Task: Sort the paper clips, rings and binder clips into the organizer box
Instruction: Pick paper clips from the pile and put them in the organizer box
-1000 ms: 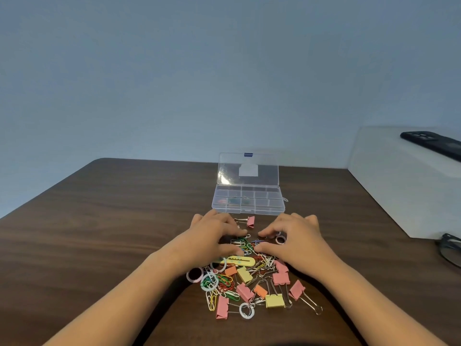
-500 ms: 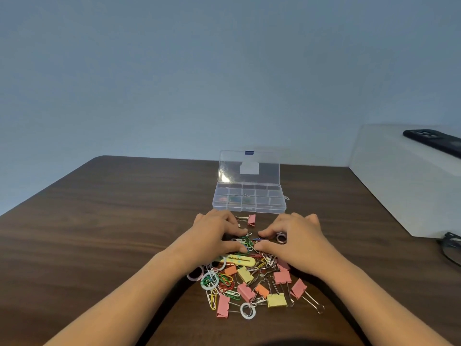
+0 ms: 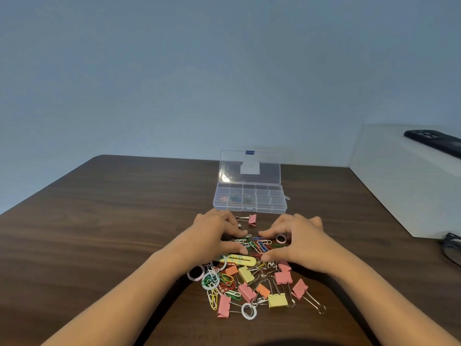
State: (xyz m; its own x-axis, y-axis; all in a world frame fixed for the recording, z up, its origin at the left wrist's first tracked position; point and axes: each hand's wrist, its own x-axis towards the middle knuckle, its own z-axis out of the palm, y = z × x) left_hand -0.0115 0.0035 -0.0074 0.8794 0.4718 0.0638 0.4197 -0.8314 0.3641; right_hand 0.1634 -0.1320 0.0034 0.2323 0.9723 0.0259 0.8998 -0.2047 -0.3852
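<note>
**Fingers:** left-hand fingers and right-hand fingers are curved, tips down on the heap, with thumb and forefinger parted on each hand. Nothing is seen pinched. Whether the fingers hidden behind each hand hold a clip cannot be told.

**Left hand**, **right hand**: both just on the near side of the organizer box, not touching it.

**Organizer box:** lid stands open. A few small coloured pieces lie in its left-hand compartments; the other compartments look bare. Contents are too small to name.

**Paper clips**: a coloured tangle nearer the person than the box, between the two hands.

**Binder clips**: pink, yellow and orange, scattered further out from the box than the hands. One pink binder clip lies apart, just in front of the box.

**Rings:** a pink ring beside the right forefinger, and a white ring at the edge of the heap farthest from the box.

**Yellow strip**: under the left thumb, kind unclear.

**Progress, as judged:** early. Very little is sorted, and nearly the whole heap is left on the table.
</note>
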